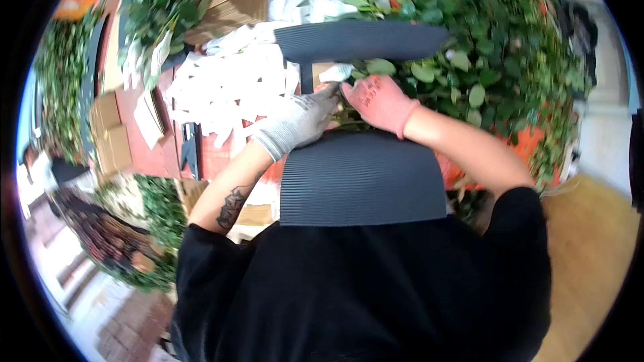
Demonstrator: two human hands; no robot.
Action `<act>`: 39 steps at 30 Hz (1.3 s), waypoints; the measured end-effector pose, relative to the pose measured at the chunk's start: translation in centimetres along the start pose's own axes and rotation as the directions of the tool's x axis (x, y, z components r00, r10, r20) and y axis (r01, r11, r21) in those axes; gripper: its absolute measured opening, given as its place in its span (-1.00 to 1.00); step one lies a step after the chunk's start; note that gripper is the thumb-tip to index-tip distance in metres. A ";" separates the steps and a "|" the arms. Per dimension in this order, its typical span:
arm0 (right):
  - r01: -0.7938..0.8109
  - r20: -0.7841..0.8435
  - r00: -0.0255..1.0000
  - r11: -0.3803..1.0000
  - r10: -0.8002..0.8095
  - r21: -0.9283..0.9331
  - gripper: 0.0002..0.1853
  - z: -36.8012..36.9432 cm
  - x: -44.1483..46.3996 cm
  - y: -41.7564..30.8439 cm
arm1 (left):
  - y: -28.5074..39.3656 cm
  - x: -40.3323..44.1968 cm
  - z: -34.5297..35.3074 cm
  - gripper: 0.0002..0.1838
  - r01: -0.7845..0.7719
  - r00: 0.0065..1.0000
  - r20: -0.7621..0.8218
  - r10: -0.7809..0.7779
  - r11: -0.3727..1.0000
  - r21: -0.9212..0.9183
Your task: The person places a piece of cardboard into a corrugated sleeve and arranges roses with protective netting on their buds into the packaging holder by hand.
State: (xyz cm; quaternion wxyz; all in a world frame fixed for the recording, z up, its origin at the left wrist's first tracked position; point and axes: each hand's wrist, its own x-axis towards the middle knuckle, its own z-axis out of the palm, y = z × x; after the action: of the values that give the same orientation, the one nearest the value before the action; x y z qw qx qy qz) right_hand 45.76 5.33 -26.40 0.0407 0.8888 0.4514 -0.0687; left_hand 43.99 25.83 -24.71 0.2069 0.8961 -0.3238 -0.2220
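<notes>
Left hand [302, 117] and right hand [381, 102] almost meet by a white bloom [337, 72]

Grey-gloved, the left hand has its fingers bunched together; the right, in pink, curls inward, and I cannot tell what either pinches. The bloom lies just beyond the fingertips, near a far ribbed strip [362, 41], while a near ribbed panel [362, 181] stretches from below the hands to the person's black shirt [362, 288]. White strips [235, 87] pile up on the left, leafy stems [483, 94] spread to the right, and a black tool [190, 151] rests on the red tabletop [147, 157]
</notes>
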 end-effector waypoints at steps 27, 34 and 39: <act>-0.168 -0.101 0.980 0.985 0.170 0.028 -0.68 1.2 1.7 0.5 | -3.5 0.3 1.1 -0.70 0.093 0.847 -0.489 -0.209 0.964 -0.250; -0.150 -0.141 0.977 0.985 0.161 0.087 -0.69 2.0 1.5 1.1 | -4.8 1.1 1.1 -0.77 0.213 0.850 -0.498 -0.172 0.977 0.026; -0.169 -0.157 0.971 0.982 0.180 0.085 -0.67 2.4 1.8 1.1 | -5.2 0.3 0.8 -0.76 -0.027 0.829 -0.559 0.026 1.000 0.005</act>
State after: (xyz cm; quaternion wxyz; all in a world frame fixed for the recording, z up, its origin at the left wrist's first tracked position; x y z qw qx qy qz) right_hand 47.49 5.76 -29.03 -0.0221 0.9285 0.3706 -0.0075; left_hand 46.30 29.12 -28.06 0.2969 0.9170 -0.2612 0.0522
